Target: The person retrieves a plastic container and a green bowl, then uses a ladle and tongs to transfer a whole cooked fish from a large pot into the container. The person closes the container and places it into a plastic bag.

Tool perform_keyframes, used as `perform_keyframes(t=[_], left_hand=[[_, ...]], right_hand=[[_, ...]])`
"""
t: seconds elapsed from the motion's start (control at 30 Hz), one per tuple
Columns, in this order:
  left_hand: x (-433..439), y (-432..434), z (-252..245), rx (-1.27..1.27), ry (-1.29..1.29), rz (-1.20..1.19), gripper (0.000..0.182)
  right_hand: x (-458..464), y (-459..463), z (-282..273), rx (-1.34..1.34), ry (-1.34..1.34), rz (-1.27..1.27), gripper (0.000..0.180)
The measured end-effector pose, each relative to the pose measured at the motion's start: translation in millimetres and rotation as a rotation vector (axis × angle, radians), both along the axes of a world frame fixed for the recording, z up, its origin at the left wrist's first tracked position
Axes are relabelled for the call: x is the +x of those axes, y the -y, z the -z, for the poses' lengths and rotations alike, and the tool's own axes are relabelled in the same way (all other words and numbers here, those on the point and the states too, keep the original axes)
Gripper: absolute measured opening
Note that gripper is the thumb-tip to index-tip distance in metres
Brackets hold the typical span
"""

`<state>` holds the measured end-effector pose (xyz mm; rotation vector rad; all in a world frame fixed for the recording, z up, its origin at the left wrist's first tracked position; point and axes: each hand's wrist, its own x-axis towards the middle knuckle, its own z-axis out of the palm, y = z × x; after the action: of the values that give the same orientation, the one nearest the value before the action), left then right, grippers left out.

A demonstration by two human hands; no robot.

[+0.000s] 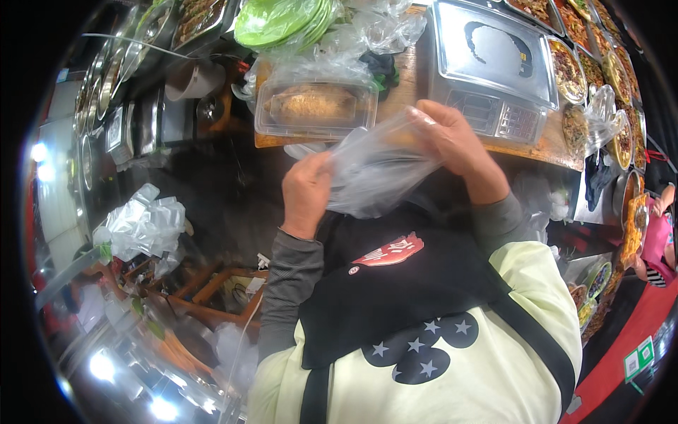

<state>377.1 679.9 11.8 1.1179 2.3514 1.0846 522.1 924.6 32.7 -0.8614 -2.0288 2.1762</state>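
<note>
A clear plastic bag (376,164) is stretched between my two hands, in front of my black apron. My left hand (307,191) grips one side of its edge. The other side is pinched in the fingers of my right hand (450,135). Just beyond the bag, a lidded clear plastic container (316,108) with brown food inside stands at the edge of the wooden table (535,151). To its right is a scale (492,63) with a shiny metal platform and a keypad, under clear plastic.
Green plates (286,21) wrapped in plastic lie at the far side, near crumpled clear bags (384,26). Food trays (567,69) line the right. White plastic bags (145,222) hang at left above a wooden frame (212,286). A person in pink (657,233) is at far right.
</note>
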Motion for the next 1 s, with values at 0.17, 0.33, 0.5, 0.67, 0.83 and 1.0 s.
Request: perform_keyframes(t=[0.17,0.33,0.5,0.67,0.83,1.0], left_hand=[[-18.7,47.7,-7.2,0.039,0.401,-0.206,0.014],[-72.5,116.5,-24.4,0.203,0.565,-0.838,0.025],[-160.2,183.1,-5.4,0.529,0.711,-0.979,0.034],[-264.4,223.3,34.2,0.511,0.914,-0.816,0.033],[-322.3,213.4,40.0,0.474,0.966,-0.72,0.035],[-332.0,174.0,35.8,0.345,0.902,-0.808,0.038]], right_hand=[[7.6,-32.5,32.7,-0.205,-0.145,-0.224,0.031],[-34.6,13.4,120.5,0.01,0.256,0.141,0.052],[-71.7,92.3,165.1,-0.203,0.221,0.525,0.053],[-87.8,120.3,190.1,-0.401,0.085,0.868,0.041],[-70.3,125.6,197.4,-0.298,0.011,1.027,0.047],[-86.5,159.9,192.9,-0.534,0.048,1.292,0.051]])
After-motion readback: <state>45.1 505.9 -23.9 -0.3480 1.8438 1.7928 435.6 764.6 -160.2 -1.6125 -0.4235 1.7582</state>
